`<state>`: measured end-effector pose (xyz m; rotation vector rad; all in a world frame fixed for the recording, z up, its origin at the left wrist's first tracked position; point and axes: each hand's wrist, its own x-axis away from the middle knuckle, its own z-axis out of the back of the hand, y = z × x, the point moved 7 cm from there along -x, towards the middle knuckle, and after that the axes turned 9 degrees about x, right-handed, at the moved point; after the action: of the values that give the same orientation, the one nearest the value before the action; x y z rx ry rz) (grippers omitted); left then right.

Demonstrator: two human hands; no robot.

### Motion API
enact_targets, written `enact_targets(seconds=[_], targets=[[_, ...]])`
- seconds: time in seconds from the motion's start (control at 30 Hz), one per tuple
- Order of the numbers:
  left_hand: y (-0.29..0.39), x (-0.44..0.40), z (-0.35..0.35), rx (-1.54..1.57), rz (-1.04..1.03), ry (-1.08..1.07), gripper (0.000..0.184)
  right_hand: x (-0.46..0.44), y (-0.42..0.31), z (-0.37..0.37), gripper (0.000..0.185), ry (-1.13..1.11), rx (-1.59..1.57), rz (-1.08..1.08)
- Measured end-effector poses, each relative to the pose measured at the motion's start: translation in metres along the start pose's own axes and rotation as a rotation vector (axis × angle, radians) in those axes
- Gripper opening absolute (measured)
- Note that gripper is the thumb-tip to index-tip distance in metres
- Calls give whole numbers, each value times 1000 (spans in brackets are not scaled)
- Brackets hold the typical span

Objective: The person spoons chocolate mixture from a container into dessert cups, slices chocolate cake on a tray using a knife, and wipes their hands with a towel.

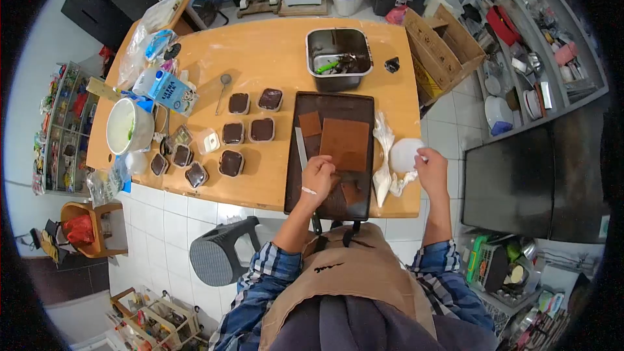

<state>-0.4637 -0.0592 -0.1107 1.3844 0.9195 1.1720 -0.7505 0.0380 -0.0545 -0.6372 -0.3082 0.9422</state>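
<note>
My left hand (317, 177) is over the dark baking tray (330, 105), its fingers curled together at the lower left corner of a brown cake slab (344, 144). What is in those fingers, if anything, is hidden. Smaller cake pieces (310, 124) lie on the tray. A long knife (301, 147) rests along the tray's left side, partly covered by my left hand and wrist. My right hand (431, 168) pinches the right edge of a round white disc (404, 154). Left of the disc lies a piping bag (382, 179) with white filling.
Several cups of dark dessert (262, 130) stand left of the tray. Behind it is a deep metal pan (338, 58) with a green-handled tool. A milk carton (170, 91), white bucket (130, 127) and spoon (222, 94) are farther left. A stool (221, 253) stands below the table edge.
</note>
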Motion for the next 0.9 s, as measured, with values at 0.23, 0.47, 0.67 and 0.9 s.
enact_targets(seconds=[0.23, 0.47, 0.67, 0.9], targets=[[14, 15, -9, -55, -23, -41, 19, 64, 26, -65, 14, 11, 335, 289], [27, 25, -25, -204, -176, -90, 18, 64, 85, -62, 12, 7, 33, 34], [46, 34, -43, -522, -363, -110, 19, 77, 9, -16, 17, -46, -434, -3], [75, 52, -48, -889, -524, -79, 30, 128, -125, -4, 19, -199, -318, 383]])
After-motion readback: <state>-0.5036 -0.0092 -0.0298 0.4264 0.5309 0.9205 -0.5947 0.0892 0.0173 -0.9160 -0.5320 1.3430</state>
